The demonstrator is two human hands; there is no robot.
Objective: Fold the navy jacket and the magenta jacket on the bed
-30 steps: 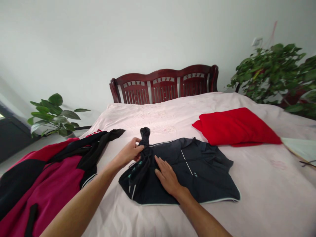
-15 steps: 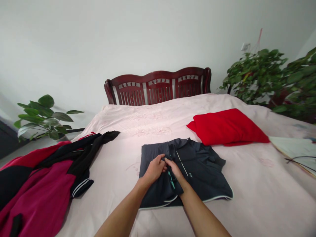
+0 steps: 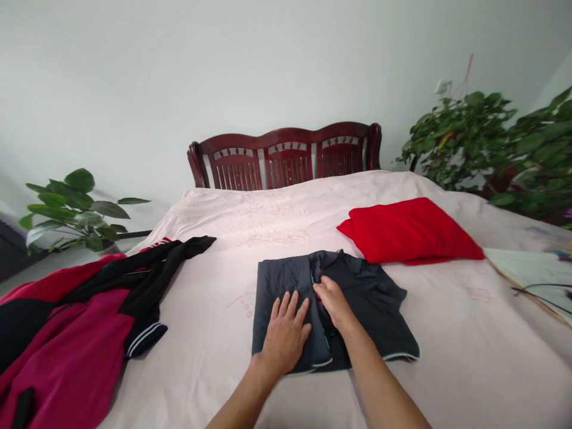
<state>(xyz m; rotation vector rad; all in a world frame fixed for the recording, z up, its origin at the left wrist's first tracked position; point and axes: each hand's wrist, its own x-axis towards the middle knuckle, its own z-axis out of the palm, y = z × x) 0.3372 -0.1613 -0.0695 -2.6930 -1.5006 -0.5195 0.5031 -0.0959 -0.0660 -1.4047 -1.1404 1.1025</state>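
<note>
A dark grey-blue short-sleeved jacket (image 3: pixel 375 304) with white piping lies on the bed, its left part folded inward over itself. My left hand (image 3: pixel 286 333) rests flat on the folded part, fingers spread. Beside it, my right hand (image 3: pixel 333 301) has its fingers closed at the edge of the folded layer, pinching the fabric near a thin teal strip. The fingertips of that hand are partly hidden by the cloth.
A folded red garment (image 3: pixel 411 232) lies behind and to the right. Several dark, red and magenta clothes (image 3: pixel 89 333) are spread at the left. A white board (image 3: pixel 531 268) with a cable is at the right edge. A wooden headboard (image 3: pixel 286 155) stands behind the pink sheet (image 3: pixel 205 298).
The hands were together at the jacket's middle. My left hand has let go and flattened on the folded part; my right moved slightly up and right. The folded layer now lies flatter.
</note>
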